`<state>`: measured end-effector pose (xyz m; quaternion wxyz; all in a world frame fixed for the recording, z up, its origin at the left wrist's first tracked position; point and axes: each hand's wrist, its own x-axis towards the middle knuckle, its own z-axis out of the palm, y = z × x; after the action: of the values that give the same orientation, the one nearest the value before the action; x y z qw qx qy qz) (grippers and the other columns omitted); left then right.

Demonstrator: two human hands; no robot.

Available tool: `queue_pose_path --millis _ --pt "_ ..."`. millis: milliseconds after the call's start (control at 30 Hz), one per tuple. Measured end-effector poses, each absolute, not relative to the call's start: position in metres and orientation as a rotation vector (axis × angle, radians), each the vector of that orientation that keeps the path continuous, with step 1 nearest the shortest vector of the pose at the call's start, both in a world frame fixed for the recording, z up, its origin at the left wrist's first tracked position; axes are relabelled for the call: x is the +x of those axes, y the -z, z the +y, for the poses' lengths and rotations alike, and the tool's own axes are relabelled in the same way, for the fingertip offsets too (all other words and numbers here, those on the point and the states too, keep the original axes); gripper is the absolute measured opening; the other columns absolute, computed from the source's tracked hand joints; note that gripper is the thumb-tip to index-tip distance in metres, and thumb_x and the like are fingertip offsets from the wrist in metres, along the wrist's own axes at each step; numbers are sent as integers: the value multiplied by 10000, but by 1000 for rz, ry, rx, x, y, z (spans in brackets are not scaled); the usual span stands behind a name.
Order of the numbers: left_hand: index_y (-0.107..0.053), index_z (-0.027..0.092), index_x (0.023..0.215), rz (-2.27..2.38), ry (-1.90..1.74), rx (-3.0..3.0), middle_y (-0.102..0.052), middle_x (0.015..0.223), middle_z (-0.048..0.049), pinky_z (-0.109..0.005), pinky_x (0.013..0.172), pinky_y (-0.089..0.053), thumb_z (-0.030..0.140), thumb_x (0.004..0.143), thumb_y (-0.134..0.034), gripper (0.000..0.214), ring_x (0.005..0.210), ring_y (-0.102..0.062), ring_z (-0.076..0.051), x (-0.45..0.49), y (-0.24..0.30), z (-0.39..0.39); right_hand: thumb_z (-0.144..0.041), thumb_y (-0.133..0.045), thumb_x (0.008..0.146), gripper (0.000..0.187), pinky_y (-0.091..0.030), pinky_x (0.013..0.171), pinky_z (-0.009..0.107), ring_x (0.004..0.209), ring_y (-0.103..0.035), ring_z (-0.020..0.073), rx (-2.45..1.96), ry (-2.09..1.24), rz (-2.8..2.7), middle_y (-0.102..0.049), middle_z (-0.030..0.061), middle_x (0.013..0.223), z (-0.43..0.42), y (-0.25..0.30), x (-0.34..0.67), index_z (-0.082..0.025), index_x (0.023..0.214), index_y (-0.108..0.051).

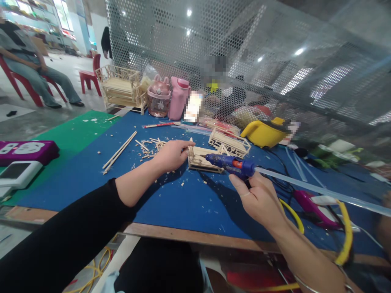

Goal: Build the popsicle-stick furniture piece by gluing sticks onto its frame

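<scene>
My right hand is wrapped round the handle of a blue hot glue gun. A long clear glue stick runs out of its back end. The nozzle points left, over a small wooden stick model on the blue mat. At the model's left end, my left hand has its fingers closed on it in a pinch; the fingertips partly cover that end. Loose cut sticks lie just beyond my left hand.
Another stick model lies behind, near a yellow pot. A pink bottle, a pink jug and stacked stick models stand at the back. Two long sticks lie left; a purple power strip lies right.
</scene>
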<state>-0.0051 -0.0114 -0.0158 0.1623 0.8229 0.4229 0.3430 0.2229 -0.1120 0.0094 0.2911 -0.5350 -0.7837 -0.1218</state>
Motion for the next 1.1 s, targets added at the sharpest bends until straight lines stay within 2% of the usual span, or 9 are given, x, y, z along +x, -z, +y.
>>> queue_pose_path --millis 133,300,533,700,1100 --pt "-605 160 1216 1206 -985 2344 -662 1171 -82 -342 953 -452 173 843 -423 416 1083 -608 -219 -5 17 -11 -383 -439 890 346 -478 911 378 1067 -614 265 -1424 310 -2085 -695 90 1082 -112 -11 221 -183 1108 -619" --pt "-619 186 1195 1205 -1002 2334 -666 1168 -65 -343 946 -459 167 837 -437 402 1076 -613 -215 -4 17 -11 -393 -434 886 337 -496 874 395 1013 -636 278 -1462 299 -2100 -707 94 1032 -116 -10 222 -193 1069 -633" --pt "-627 185 1184 1205 -1003 2325 -659 1179 -63 -347 957 -454 164 834 -446 395 1093 -606 -221 -5 16 -12 -389 -450 883 383 -518 828 388 999 -642 282 -1451 310 -2117 -683 117 1087 -113 3 222 -157 1156 -586" --pt "-621 188 1196 1220 -998 2329 -671 1159 -57 -330 947 -456 166 833 -443 405 1077 -614 -213 -4 16 -11 -379 -450 889 374 -515 846 378 1018 -637 277 -1423 320 -2123 -680 125 1086 -113 5 223 -141 1140 -592" --pt "-614 165 1199 1185 -1012 2314 -679 1137 -85 -346 934 -457 166 826 -442 411 1044 -623 -215 -4 17 -12 -334 -510 862 365 -497 895 370 1036 -630 265 -1352 438 -2055 -659 97 1130 -122 7 224 -207 1203 -536"
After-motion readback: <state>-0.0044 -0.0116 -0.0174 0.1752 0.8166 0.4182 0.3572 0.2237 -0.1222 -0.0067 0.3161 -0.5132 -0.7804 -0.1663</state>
